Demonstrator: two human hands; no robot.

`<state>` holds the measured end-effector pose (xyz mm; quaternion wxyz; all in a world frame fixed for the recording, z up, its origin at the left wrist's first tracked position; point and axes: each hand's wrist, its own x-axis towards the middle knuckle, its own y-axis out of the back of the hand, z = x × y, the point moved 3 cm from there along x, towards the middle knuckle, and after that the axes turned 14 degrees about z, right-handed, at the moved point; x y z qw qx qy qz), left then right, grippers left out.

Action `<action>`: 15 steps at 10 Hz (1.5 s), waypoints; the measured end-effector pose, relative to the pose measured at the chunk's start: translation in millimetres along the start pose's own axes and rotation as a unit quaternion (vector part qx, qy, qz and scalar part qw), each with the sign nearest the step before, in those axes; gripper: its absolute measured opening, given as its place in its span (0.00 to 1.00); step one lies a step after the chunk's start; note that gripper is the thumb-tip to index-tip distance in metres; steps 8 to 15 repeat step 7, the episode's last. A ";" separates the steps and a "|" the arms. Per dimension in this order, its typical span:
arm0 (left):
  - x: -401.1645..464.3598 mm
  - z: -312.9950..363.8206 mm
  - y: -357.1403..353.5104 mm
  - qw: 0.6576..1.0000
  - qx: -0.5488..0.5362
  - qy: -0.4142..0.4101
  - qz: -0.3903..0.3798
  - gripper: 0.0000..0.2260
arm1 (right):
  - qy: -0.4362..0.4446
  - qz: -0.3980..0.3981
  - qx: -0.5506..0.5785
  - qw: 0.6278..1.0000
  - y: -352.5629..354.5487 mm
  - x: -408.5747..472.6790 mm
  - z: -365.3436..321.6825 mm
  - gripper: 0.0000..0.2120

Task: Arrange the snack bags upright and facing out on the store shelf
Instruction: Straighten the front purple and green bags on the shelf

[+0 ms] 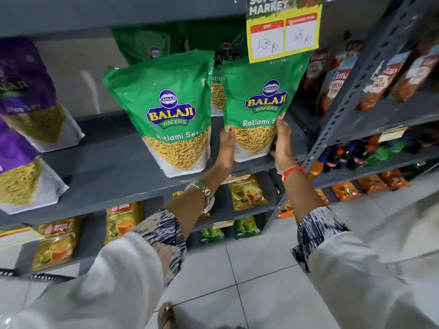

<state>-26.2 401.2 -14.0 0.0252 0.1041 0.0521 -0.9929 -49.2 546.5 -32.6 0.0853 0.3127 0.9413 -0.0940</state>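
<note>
Two green Balaji Ratlami Sev bags stand upright, labels facing out, on the grey shelf [114, 162]. The left green bag [166, 115] stands free near the shelf's front edge. The right green bag [259, 100] is held between both hands: my left hand [225, 150] presses its lower left edge and my right hand [282, 143] grips its lower right edge. More green bags [147, 46] stand behind them, partly hidden.
Purple snack bags [26, 91] lean at the left of the same shelf. A yellow price tag [282, 32] hangs from the shelf above. Red tomato snack bags [380, 79] fill the neighbouring rack, with drink bottles [349, 155] below. Tea packets [247, 193] sit on lower shelves.
</note>
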 end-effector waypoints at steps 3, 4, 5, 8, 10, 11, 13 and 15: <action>-5.7 3.7 2.7 1.000 0.006 -0.018 -0.001 0.24 | 0.007 0.010 0.011 1.000 0.3 -6.0 -1.4 0.27; -4.1 -0.1 4.9 1.000 0.018 -0.008 0.011 0.25 | 0.014 0.011 0.011 1.000 0.0 -8.4 1.8 0.25; -8.1 1.3 7.3 0.999 0.032 -0.005 0.010 0.25 | 0.014 -0.001 0.013 1.000 -1.0 -17.6 -1.2 0.26; -20.5 0.4 18.6 0.998 0.036 -0.026 0.044 0.25 | 0.013 0.037 0.017 0.999 6.0 -35.1 -4.8 0.32; -20.5 0.4 18.6 0.998 0.036 -0.026 0.044 0.25 | 0.013 0.037 0.017 0.999 6.0 -35.1 -4.8 0.32; -20.5 0.4 18.6 0.998 0.036 -0.026 0.044 0.25 | 0.013 0.037 0.017 0.999 6.0 -35.1 -4.8 0.32; -20.5 0.4 18.6 0.998 0.036 -0.026 0.044 0.25 | 0.013 0.037 0.017 0.999 6.0 -35.1 -4.8 0.32; -20.5 0.4 18.6 0.998 0.036 -0.026 0.044 0.25 | 0.013 0.037 0.017 0.999 6.0 -35.1 -4.8 0.32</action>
